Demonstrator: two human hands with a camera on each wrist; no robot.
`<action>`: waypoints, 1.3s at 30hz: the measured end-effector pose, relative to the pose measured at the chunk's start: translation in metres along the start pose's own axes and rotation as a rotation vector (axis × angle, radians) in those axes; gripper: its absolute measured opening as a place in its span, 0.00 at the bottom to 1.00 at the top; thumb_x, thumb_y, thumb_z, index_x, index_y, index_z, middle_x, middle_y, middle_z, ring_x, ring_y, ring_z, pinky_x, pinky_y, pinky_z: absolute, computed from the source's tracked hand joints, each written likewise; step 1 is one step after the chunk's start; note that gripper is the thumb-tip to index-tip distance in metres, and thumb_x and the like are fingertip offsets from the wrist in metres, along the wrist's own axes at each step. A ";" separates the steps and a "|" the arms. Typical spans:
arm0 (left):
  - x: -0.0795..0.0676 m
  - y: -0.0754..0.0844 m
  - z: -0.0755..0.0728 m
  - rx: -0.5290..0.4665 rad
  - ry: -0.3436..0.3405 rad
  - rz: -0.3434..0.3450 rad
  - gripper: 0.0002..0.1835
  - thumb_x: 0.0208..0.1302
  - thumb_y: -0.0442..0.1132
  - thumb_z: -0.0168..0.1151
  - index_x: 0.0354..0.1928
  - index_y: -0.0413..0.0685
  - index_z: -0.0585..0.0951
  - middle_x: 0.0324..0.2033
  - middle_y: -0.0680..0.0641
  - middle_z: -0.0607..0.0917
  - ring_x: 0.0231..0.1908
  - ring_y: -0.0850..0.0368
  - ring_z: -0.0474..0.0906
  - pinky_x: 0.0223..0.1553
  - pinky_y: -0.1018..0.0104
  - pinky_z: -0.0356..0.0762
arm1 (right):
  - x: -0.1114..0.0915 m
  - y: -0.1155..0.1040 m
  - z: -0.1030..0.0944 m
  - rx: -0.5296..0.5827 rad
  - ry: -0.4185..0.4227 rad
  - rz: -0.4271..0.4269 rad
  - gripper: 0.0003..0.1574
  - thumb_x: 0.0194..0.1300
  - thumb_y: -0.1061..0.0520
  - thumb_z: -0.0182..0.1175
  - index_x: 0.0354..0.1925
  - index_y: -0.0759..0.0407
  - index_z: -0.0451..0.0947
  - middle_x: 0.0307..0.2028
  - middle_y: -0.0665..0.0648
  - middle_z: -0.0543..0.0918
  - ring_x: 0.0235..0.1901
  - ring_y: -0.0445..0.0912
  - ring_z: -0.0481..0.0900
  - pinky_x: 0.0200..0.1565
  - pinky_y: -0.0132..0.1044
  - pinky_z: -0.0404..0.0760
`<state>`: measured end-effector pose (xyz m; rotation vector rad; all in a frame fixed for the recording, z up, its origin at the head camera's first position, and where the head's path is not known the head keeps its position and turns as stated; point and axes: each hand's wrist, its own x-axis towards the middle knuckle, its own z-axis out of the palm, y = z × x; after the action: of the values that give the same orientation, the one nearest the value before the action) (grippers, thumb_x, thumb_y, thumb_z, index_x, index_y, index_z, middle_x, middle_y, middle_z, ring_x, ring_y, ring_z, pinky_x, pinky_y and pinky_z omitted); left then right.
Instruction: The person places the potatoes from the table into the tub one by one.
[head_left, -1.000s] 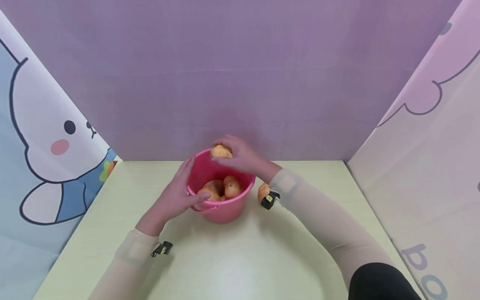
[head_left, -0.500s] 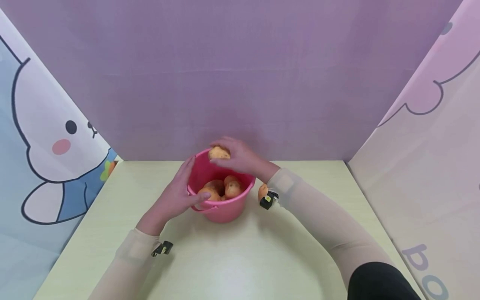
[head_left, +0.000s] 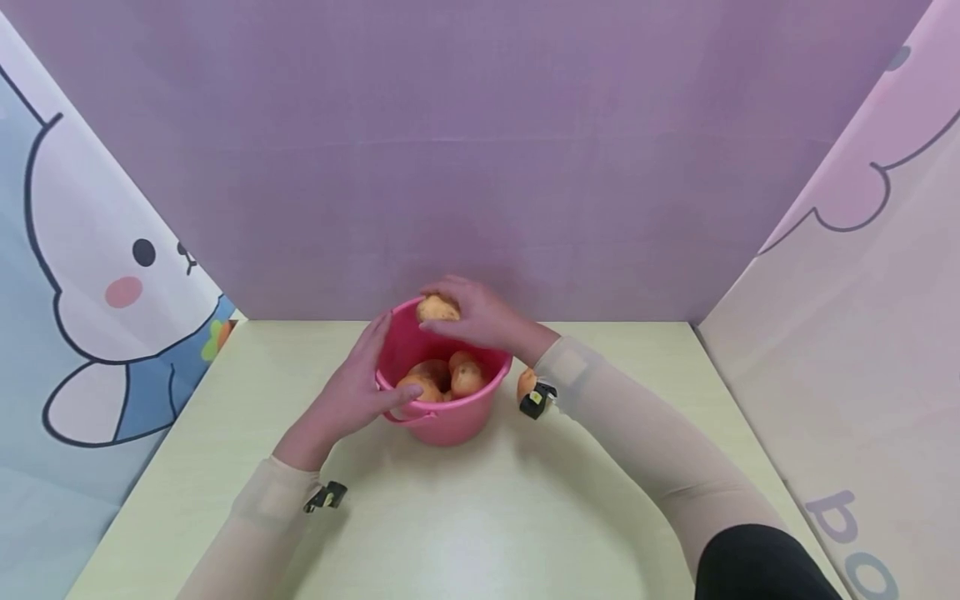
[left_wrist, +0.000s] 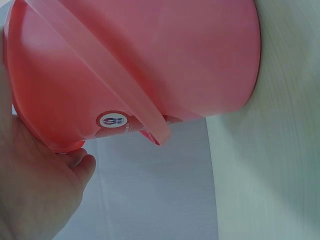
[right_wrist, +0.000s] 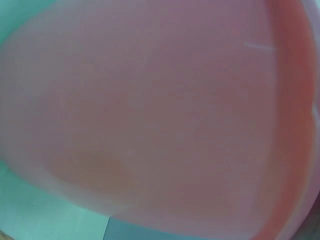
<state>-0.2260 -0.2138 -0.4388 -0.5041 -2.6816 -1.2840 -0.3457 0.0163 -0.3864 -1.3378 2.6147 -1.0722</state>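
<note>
A pink bucket (head_left: 450, 425) stands upright on the table, several potatoes (head_left: 467, 377) lying in its bottom. My left hand (head_left: 351, 392) grips the rim on the left side, its thumb over the near edge. In the left wrist view that hand (left_wrist: 40, 185) is at the rim, and the bucket's handle (left_wrist: 100, 65) hangs down along the side. Over the far part of the opening, my right hand (head_left: 480, 312) holds a potato (head_left: 438, 308) between thumb and fingers. Pink bucket wall (right_wrist: 165, 110) fills most of the right wrist view; the right hand is hidden there.
Another potato (head_left: 527, 383) sits on the table just right of the bucket, partly behind the right wrist's camera. A purple backdrop (head_left: 480, 167) rises at the table's (head_left: 480, 533) far edge, close behind the bucket. Printed panels (head_left: 847, 333) flank both sides.
The right hand has shifted very slightly left and down with its potato, then stayed almost still. The left hand and the bucket hold their place.
</note>
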 end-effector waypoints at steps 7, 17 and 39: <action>0.001 0.000 0.000 -0.027 -0.002 0.009 0.61 0.53 0.54 0.79 0.81 0.65 0.47 0.77 0.56 0.53 0.70 0.48 0.61 0.52 0.42 0.82 | -0.001 0.002 0.000 0.022 -0.013 -0.007 0.36 0.64 0.38 0.68 0.65 0.51 0.76 0.56 0.48 0.79 0.55 0.43 0.76 0.54 0.39 0.82; 0.001 0.002 0.001 -0.006 0.003 0.020 0.61 0.53 0.55 0.79 0.82 0.64 0.47 0.77 0.55 0.53 0.71 0.48 0.61 0.54 0.41 0.80 | -0.002 0.001 -0.002 -0.017 -0.017 0.027 0.36 0.64 0.35 0.66 0.64 0.49 0.76 0.58 0.50 0.78 0.58 0.46 0.74 0.57 0.44 0.81; 0.002 -0.001 0.002 -0.036 0.007 0.036 0.61 0.53 0.53 0.79 0.81 0.66 0.48 0.77 0.56 0.54 0.71 0.50 0.61 0.53 0.43 0.81 | -0.026 0.016 -0.030 0.062 0.084 -0.076 0.24 0.69 0.46 0.66 0.59 0.52 0.79 0.53 0.50 0.80 0.54 0.46 0.78 0.58 0.48 0.80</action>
<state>-0.2282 -0.2127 -0.4404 -0.5486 -2.6354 -1.3246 -0.3501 0.0584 -0.3799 -1.4200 2.5834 -1.2358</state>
